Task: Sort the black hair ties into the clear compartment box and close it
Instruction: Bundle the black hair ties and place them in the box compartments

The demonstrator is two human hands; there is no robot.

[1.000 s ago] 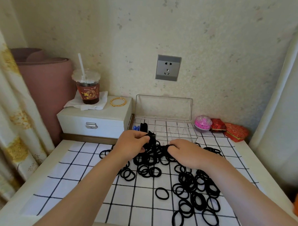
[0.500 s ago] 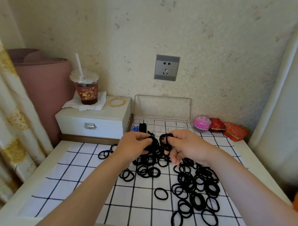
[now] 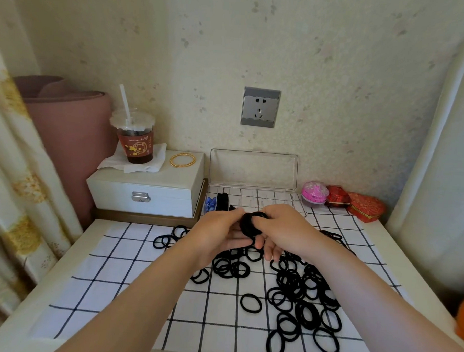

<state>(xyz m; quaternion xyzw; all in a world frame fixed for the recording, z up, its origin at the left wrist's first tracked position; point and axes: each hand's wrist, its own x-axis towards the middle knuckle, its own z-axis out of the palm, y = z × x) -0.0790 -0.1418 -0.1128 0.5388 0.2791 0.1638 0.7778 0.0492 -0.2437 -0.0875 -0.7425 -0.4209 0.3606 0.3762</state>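
Black hair ties on white cloth with black grid, clear box at desk's far edge, pink tin and red tins beside, gold bangle.

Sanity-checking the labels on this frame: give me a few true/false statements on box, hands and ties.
1. The clear compartment box has its lid open. True.
2. The left hand and the right hand both hold one bunch of black hair ties. True.
3. No ties remain on the cloth. False: many loose ties lie on the checked cloth.
4. The bangle sits inside the clear box. False: the gold bangle lies on the white jewellery box, beside the cup.
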